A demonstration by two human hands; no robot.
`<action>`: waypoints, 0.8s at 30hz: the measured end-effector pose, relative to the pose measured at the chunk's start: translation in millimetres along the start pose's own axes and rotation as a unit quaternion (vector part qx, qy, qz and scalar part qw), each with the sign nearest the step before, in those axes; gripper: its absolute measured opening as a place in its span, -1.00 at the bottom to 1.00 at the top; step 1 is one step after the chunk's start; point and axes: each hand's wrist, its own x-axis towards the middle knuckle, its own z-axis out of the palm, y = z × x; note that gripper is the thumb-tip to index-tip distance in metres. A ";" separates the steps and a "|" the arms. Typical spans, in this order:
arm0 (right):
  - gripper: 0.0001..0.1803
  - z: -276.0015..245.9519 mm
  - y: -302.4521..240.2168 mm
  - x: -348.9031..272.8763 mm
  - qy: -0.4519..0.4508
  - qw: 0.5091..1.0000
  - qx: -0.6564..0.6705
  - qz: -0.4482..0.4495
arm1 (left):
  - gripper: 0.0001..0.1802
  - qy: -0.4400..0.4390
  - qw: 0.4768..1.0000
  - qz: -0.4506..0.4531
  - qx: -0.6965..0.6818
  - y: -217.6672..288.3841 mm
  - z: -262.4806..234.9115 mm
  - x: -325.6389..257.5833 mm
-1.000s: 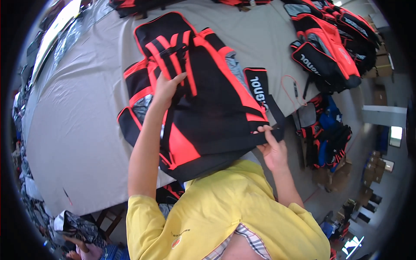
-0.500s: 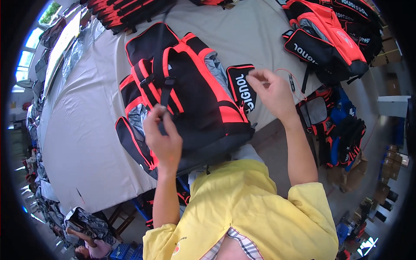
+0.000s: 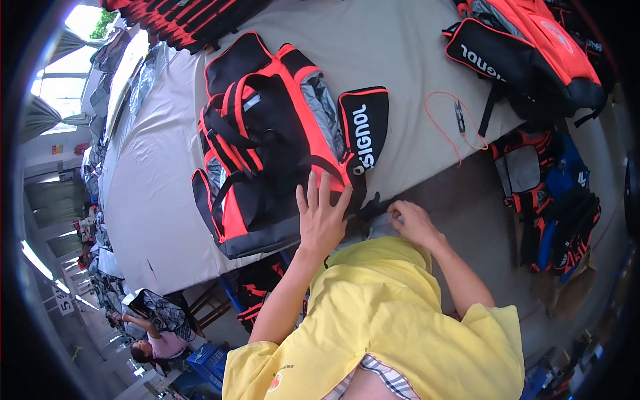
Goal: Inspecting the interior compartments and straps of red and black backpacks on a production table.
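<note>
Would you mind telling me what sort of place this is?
Probably a bag-making workshop: a long grey work table, a black-and-orange backpack under the left hand, more finished backpacks stacked, and thread snips.

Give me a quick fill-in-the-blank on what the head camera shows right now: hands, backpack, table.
1. The left hand lies flat, fingers spread, on the black and ____ backpack.
2. The right hand is at the table edge, ____ the backpack.
3. The thread snips have an ____ cord.
4. The person's shirt is ____.

Missing words: red; off; orange; yellow
</note>
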 end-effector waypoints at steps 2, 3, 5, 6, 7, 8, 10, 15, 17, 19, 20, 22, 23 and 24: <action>-0.73 -17.0 11.3 6.8 -0.015 1.000 -0.012 0.016 | -0.28 0.015 1.000 0.014 0.017 13.4 -8.4 11.4; -0.70 -24.2 12.0 7.1 -0.012 0.999 -0.035 0.016 | -0.37 0.014 1.000 0.021 -0.003 18.0 -11.9 15.5; -0.69 -30.2 18.5 11.4 0.001 0.999 -0.045 0.022 | -0.56 0.061 0.996 0.045 -0.051 19.7 -13.4 23.6; -0.69 -32.1 19.6 12.6 0.013 0.998 -0.062 0.026 | -0.56 0.061 0.996 0.046 -0.047 18.6 -19.0 24.7; -0.68 -34.5 18.6 13.9 0.019 0.998 -0.056 0.037 | -0.60 0.111 0.978 -0.005 -0.176 15.5 -26.8 27.8; -0.68 -34.0 19.5 14.8 0.021 0.998 -0.053 0.035 | -0.62 0.158 0.939 -0.056 -0.301 11.4 -37.1 29.9; -0.67 -32.3 21.2 15.4 0.070 0.996 -0.004 0.053 | -0.70 0.249 0.833 -0.196 -0.454 -12.2 -71.1 30.3; -0.67 -34.6 13.6 37.9 0.097 0.991 0.082 0.033 | -0.75 0.402 0.591 -0.197 -0.670 -96.4 -151.6 -9.4; -0.69 -37.1 -1.5 53.4 0.104 0.990 0.099 0.018 | -0.67 0.413 0.517 -0.180 -0.728 -136.7 -135.2 -34.7; -0.73 -43.2 -30.6 79.2 0.160 0.976 0.146 -0.033 | -0.67 0.409 0.482 -0.199 -0.749 -166.0 -106.9 -48.4; -0.73 -47.0 -44.4 93.5 0.158 0.976 0.145 -0.040 | -0.67 0.397 0.447 -0.218 -0.772 -179.0 -92.1 -53.8; -0.72 -50.6 -72.4 119.7 0.182 0.965 0.143 -0.127 | -0.65 0.308 0.477 -0.356 -0.742 -202.0 -66.4 -75.5; -0.72 -51.5 -80.3 135.1 0.181 0.964 0.142 -0.133 | -0.63 0.198 0.493 -0.483 -0.696 -204.6 -61.6 -75.1; -0.67 -50.5 -87.8 149.7 0.128 0.970 0.123 -0.164 | -0.55 0.177 0.569 -0.568 -0.568 -195.5 -45.6 -77.9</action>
